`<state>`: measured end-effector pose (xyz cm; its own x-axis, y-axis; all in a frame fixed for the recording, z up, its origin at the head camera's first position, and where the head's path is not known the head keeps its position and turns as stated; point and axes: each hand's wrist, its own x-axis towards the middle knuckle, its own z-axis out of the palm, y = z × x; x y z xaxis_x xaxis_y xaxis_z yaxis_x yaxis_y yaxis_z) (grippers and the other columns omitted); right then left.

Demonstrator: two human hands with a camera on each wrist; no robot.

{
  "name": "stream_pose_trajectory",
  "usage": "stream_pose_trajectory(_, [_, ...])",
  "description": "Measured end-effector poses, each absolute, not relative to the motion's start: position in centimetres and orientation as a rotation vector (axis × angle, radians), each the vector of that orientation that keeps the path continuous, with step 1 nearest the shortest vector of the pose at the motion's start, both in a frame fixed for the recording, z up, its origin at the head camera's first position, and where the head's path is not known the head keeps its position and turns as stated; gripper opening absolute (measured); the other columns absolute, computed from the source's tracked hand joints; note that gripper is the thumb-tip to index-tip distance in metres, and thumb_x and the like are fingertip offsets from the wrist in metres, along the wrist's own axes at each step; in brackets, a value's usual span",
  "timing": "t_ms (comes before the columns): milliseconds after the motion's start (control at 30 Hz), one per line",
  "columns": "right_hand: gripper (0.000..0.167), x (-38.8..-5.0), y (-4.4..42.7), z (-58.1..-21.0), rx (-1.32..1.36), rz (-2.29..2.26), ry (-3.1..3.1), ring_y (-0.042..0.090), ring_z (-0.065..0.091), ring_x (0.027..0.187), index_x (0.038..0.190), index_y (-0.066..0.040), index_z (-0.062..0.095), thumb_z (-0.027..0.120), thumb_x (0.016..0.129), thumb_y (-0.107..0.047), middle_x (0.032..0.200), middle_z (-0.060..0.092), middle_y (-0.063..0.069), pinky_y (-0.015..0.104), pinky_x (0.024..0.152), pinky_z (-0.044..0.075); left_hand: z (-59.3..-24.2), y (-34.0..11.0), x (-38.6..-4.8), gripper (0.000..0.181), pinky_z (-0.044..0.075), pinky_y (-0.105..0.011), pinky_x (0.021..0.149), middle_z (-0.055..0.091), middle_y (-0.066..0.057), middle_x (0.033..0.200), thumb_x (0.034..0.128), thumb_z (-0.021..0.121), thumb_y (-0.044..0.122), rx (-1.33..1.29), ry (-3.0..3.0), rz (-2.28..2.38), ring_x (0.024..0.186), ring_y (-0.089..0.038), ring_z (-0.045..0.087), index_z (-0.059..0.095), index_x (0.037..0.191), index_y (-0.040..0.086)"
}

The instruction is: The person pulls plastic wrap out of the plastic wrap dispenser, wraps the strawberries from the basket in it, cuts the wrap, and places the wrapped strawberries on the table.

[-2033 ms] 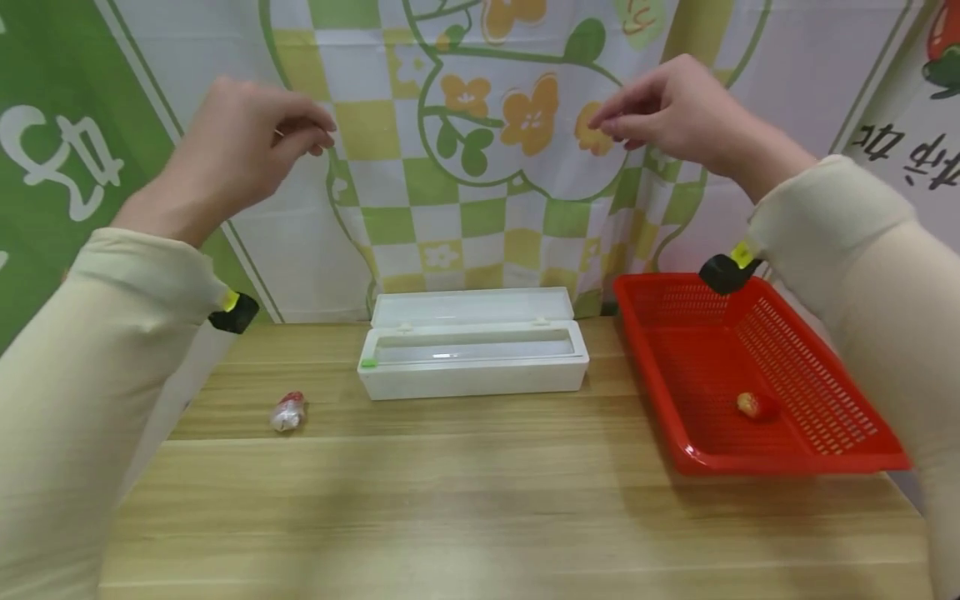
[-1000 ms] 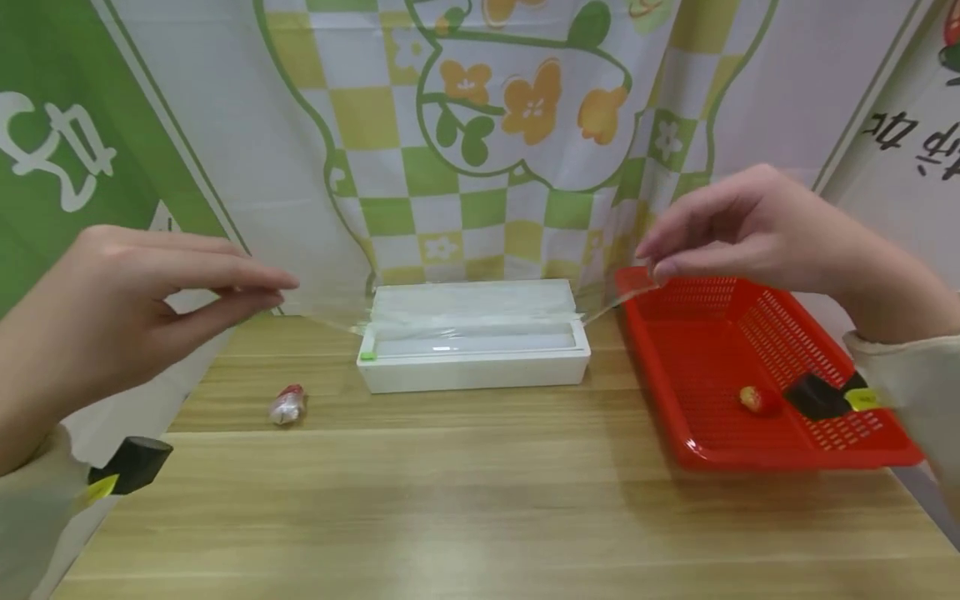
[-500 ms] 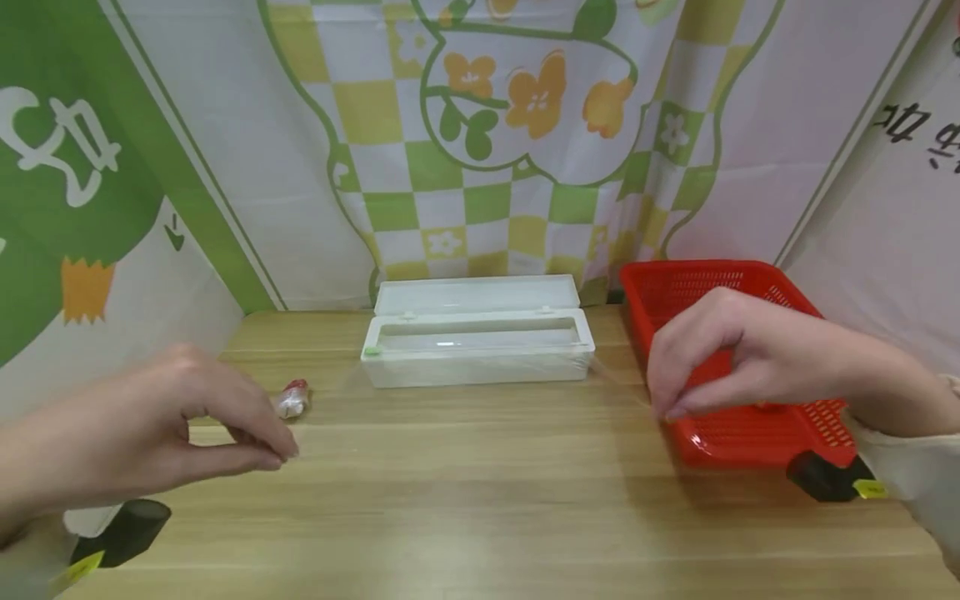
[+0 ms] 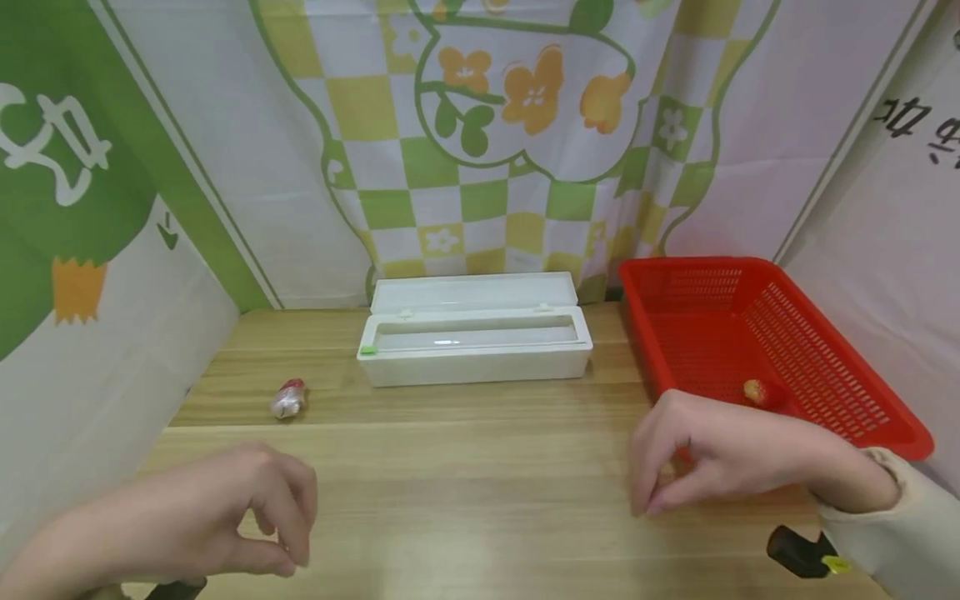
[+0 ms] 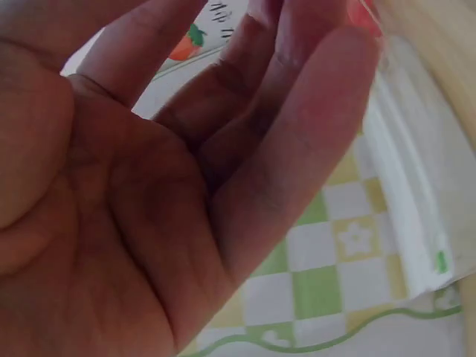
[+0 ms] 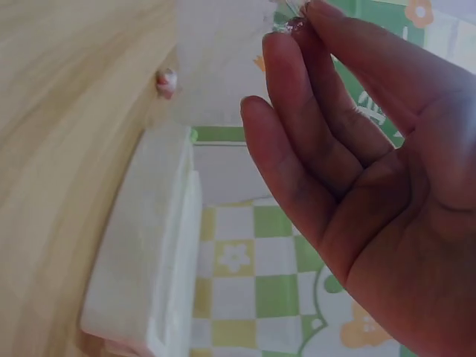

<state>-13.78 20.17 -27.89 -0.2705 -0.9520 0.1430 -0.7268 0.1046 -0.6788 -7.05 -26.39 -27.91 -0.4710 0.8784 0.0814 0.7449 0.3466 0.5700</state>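
Observation:
My left hand (image 4: 251,508) pinches an edge of clear cling film low on the left, thumb against fingertips. The right hand (image 4: 716,454) pinches the other side in front of the basket. Crumpled film (image 6: 286,24) shows at the right fingertips in the right wrist view; in the head view the sheet between the hands is almost invisible. Behind them stands a white cling film dispenser (image 4: 480,367), lid (image 4: 476,293) raised, with a green piece (image 4: 367,350) at its left end. A small red item wrapped in clear film (image 4: 288,398) lies left of it.
A red perforated basket (image 4: 647,329) stands at the right, partly behind my right hand. Inside it lies a small red item with a yellowish end (image 4: 763,392). A patterned curtain (image 4: 480,167) hangs behind the wooden table (image 4: 480,450).
Both hands come down from high in front of the curtain and draw back toward me, pinching film. The film stretches over the dispenser, then forward from it. The dispenser stays in place.

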Motion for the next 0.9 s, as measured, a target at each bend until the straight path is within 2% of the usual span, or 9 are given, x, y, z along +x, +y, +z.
stream_pose_trajectory(167, [0.012, -13.4, 19.6, -30.1, -1.617, -0.945, 2.005, -0.004, 0.065, 0.080, 0.097, -0.029, 0.077, 0.075, 0.087, -0.022, 0.088, 0.073, -0.018, 0.018, 0.072, 0.056, -30.0, -26.2, -6.8, 0.019, 0.050, -0.006, 0.064, 0.068, 0.015, 0.080, 0.0771, 0.081, 0.008, 1.424, 2.341, 0.812, 0.078, 0.011, 0.059, 0.078, 0.086, 0.024])
stream_pose_trajectory(333, [0.008, -13.6, 19.1, -32.8, -1.651, -0.931, 1.947, -0.007, 0.065, 0.081, 0.095, -0.023, 0.078, 0.074, 0.088, -0.022, 0.085, 0.075, -0.011, 0.015, 0.072, 0.056, -31.8, -25.8, -6.9, 0.013, 0.050, -0.007, 0.060, 0.070, 0.013, 0.078, 0.0776, 0.080, 0.009, 1.297, 2.336, 0.813, 0.073, 0.012, 0.059, 0.078, 0.085, 0.020])
stream_pose_trajectory(533, [0.009, -14.0, 19.0, -35.4, -1.724, -0.918, 1.937, -0.006, 0.066, 0.081, 0.093, -0.015, 0.078, 0.077, 0.085, -0.009, 0.084, 0.075, -0.005, 0.012, 0.072, 0.056, -33.9, -25.3, -7.5, 0.013, 0.049, -0.010, 0.052, 0.071, 0.013, 0.072, 0.0729, 0.083, 0.007, 1.152, 2.323, 0.811, 0.062, 0.015, 0.052, 0.078, 0.081, 0.016])
stream_pose_trajectory(700, [0.012, -14.1, 19.0, -36.5, -1.665, -0.907, 2.028, -0.008, 0.065, 0.080, 0.091, -0.015, 0.077, 0.078, 0.083, -0.007, 0.086, 0.076, -0.008, 0.013, 0.072, 0.056, -35.5, -25.2, -8.0, 0.012, 0.050, -0.014, 0.051, 0.071, 0.013, 0.070, 0.0719, 0.083, 0.009, 1.064, 2.318, 0.828, 0.060, 0.012, 0.053, 0.076, 0.078, 0.016])
stream_pose_trajectory(900, [0.013, -14.0, 19.0, -37.6, -1.540, -0.888, 2.146, -0.009, 0.063, 0.079, 0.091, -0.018, 0.075, 0.076, 0.084, -0.007, 0.085, 0.074, -0.012, 0.014, 0.070, 0.056, -37.3, -25.1, -8.6, 0.014, 0.049, -0.013, 0.052, 0.069, 0.016, 0.067, 0.0703, 0.083, 0.008, 1.081, 2.352, 0.811, 0.060, 0.013, 0.051, 0.076, 0.072, 0.020])
